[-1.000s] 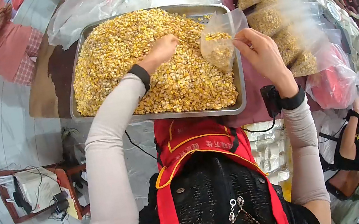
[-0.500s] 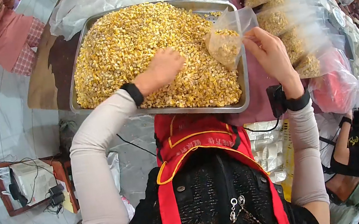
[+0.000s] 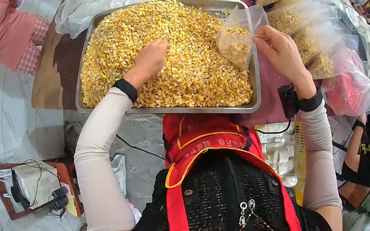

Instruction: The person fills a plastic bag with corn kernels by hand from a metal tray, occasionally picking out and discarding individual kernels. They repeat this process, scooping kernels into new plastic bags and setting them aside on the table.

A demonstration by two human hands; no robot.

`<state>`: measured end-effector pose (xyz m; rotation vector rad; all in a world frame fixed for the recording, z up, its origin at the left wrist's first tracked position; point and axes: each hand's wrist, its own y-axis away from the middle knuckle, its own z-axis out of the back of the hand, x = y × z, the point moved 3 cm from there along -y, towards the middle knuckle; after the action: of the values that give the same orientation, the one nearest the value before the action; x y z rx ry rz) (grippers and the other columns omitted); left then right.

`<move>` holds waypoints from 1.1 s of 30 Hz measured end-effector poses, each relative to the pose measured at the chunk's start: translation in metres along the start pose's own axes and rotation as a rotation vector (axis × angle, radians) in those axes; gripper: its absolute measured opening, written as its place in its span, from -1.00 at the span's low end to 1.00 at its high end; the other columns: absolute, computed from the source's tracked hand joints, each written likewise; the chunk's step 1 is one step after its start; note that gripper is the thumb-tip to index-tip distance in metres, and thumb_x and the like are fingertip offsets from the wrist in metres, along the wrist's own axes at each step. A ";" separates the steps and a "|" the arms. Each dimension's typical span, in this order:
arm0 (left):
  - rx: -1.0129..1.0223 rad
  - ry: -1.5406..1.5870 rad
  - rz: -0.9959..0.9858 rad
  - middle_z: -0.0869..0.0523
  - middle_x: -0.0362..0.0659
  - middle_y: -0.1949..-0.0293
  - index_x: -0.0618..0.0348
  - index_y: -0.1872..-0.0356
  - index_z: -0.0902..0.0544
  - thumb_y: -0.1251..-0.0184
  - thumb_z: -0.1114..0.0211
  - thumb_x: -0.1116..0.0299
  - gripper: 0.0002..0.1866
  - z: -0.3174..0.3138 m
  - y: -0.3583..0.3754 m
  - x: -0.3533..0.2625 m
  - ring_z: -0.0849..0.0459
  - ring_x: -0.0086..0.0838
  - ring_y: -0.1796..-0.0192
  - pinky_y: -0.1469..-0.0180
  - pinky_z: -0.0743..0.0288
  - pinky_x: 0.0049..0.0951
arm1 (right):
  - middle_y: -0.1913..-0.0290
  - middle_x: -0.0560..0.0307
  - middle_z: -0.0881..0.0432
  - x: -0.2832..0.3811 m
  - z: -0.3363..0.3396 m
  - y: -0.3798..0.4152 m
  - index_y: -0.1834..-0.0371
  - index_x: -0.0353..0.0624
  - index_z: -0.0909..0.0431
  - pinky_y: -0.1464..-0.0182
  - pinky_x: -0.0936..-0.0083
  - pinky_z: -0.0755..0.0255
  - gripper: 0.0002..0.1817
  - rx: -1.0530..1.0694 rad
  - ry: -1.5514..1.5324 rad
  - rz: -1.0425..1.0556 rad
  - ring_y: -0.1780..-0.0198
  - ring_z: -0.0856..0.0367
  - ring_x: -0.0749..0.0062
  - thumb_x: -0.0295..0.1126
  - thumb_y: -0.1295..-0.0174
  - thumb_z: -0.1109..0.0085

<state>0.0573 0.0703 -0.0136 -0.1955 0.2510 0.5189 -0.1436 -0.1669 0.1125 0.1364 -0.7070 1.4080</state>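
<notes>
A large metal tray (image 3: 258, 80) is heaped with yellow corn kernels (image 3: 189, 82). Low over the middle of the heap is my left hand (image 3: 151, 61), its fingers curled inward; what they hold, if anything, is hidden. At the tray's right side, my right hand (image 3: 280, 51) pinches the edge of a clear plastic bag (image 3: 236, 47) between thumb and fingers. That bag is partly filled with kernels and leans over the tray's right end, its mouth spread open.
Several filled plastic bags (image 3: 284, 19) stand in a row to the right on the dark red tablecloth (image 3: 273, 77). Clear plastic sheeting (image 3: 96, 2) lies behind the tray. A co-worker in a pink top (image 3: 8, 38) is at the far left, and another person in black (image 3: 368, 157) at the right.
My left hand has moved left and slightly farther from my body across the kernels. My right hand still holds the bag in about the same place. The whole view has shifted slightly.
</notes>
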 end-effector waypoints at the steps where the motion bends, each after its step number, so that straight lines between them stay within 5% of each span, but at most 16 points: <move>1: -0.030 0.028 0.034 -0.57 -0.04 0.30 0.17 0.21 -0.55 -0.33 0.01 0.32 -0.79 -0.003 -0.002 0.004 -0.55 -0.13 0.17 0.12 -0.42 -0.21 | 0.32 -0.02 -0.63 0.000 -0.001 -0.001 0.26 -0.20 -0.47 0.31 0.39 -0.46 -0.80 0.002 -0.003 0.004 0.33 -0.63 0.15 -0.29 -0.22 -0.11; 9: 0.186 -0.023 -0.113 -0.56 -0.08 0.30 0.12 0.27 -0.54 -0.27 -0.08 0.16 -0.76 -0.010 -0.009 -0.034 -0.58 -0.17 0.21 0.20 -0.45 -0.16 | 0.33 -0.02 -0.63 -0.001 0.000 0.000 0.25 -0.20 -0.46 0.29 0.39 -0.45 -0.81 0.017 -0.003 -0.027 0.31 -0.63 0.14 -0.30 -0.22 -0.10; 17: 0.024 0.111 0.181 -0.60 0.00 0.34 0.19 0.31 -0.53 -0.32 -0.05 0.19 -0.74 0.026 0.012 0.002 -0.57 -0.09 0.26 0.19 -0.42 -0.16 | 0.30 -0.02 -0.61 -0.009 0.000 0.004 0.22 -0.19 -0.45 0.28 0.40 -0.45 -0.81 0.023 -0.040 -0.053 0.30 -0.61 0.14 -0.31 -0.23 -0.08; 25: -0.030 -0.010 -0.123 -0.55 -0.06 0.28 0.16 0.16 -0.55 -0.27 -0.13 0.31 -0.80 0.005 0.044 -0.039 -0.56 -0.17 0.15 0.12 -0.47 -0.24 | 0.29 -0.03 -0.62 -0.008 -0.002 0.004 0.23 -0.21 -0.44 0.27 0.40 -0.45 -0.80 0.029 -0.033 -0.066 0.29 -0.62 0.14 -0.30 -0.24 -0.08; 29: 0.087 0.116 -0.083 -0.57 -0.01 0.21 0.18 0.07 -0.54 -0.25 -0.12 0.40 -0.76 -0.002 0.026 -0.025 -0.56 -0.13 0.13 0.08 -0.46 -0.26 | 0.29 -0.02 -0.62 -0.005 -0.002 0.004 0.24 -0.21 -0.45 0.28 0.40 -0.45 -0.80 0.035 -0.036 -0.046 0.30 -0.62 0.15 -0.29 -0.24 -0.09; 33: -0.021 0.155 -0.058 -0.58 0.02 0.15 0.20 0.05 -0.55 -0.24 -0.11 0.41 -0.74 -0.003 -0.006 -0.006 -0.56 -0.11 0.11 0.07 -0.45 -0.24 | 0.30 -0.01 -0.62 -0.002 -0.003 0.005 0.24 -0.19 -0.45 0.30 0.39 -0.43 -0.80 0.074 -0.015 -0.105 0.32 -0.61 0.15 -0.28 -0.23 -0.09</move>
<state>0.0549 0.0618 -0.0145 -0.2629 0.3895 0.4498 -0.1475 -0.1666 0.1074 0.2386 -0.6514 1.3344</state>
